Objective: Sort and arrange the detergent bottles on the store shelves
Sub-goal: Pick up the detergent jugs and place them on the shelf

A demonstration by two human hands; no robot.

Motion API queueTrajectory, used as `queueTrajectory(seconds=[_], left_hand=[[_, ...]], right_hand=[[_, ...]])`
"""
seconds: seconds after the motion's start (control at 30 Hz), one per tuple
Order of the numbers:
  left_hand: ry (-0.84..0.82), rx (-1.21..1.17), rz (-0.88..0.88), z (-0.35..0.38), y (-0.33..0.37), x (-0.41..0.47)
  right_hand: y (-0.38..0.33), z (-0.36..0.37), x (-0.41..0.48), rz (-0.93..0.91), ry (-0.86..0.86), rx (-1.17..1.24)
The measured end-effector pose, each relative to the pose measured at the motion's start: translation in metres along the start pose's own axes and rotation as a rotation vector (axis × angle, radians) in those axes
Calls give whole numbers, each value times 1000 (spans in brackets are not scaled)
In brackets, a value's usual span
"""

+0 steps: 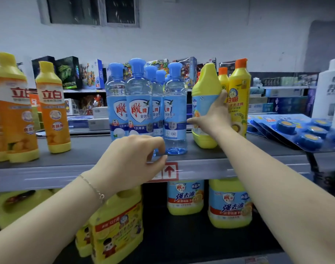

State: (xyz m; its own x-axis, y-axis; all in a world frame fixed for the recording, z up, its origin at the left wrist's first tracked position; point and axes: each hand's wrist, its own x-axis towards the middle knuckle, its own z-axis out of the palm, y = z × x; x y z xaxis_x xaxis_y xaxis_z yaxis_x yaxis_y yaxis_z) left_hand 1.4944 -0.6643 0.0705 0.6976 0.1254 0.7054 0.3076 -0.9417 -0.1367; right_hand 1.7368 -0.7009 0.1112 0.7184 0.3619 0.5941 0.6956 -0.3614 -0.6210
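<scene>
Left hand (133, 161) loosely curled, empty; right hand (213, 116) around yellow 雕牌 bottle (204, 103).

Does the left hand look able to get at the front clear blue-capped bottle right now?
Probably yes. The left hand is empty, loosely curled at the shelf edge, directly before the clear blue-capped bottle, with nothing between them.

The blue-capped bottles (146, 105) are clear, glossy plastic with smooth printed labels; the yellow bottle (205, 107) is opaque plastic with a soft sheen. The shelf (86, 149) looks like matt dark metal, its front edge strip (220, 168) shiny. A thin metal bracelet (93, 188) glints, and the blister cards (288, 128) are glossy
</scene>
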Motion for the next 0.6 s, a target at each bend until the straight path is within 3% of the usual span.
queueTrajectory(seconds=[0.17, 0.4, 0.6], left_hand=[[-29, 33, -51, -6, 2, 4], [-63, -11, -109, -12, 9, 10], [-2, -234, -185, -4, 29, 19]], right_hand=[[-1, 6, -6, 13, 51, 175], [-2, -17, -28, -86, 234, 231], [-10, -75, -59, -185, 378, 407]])
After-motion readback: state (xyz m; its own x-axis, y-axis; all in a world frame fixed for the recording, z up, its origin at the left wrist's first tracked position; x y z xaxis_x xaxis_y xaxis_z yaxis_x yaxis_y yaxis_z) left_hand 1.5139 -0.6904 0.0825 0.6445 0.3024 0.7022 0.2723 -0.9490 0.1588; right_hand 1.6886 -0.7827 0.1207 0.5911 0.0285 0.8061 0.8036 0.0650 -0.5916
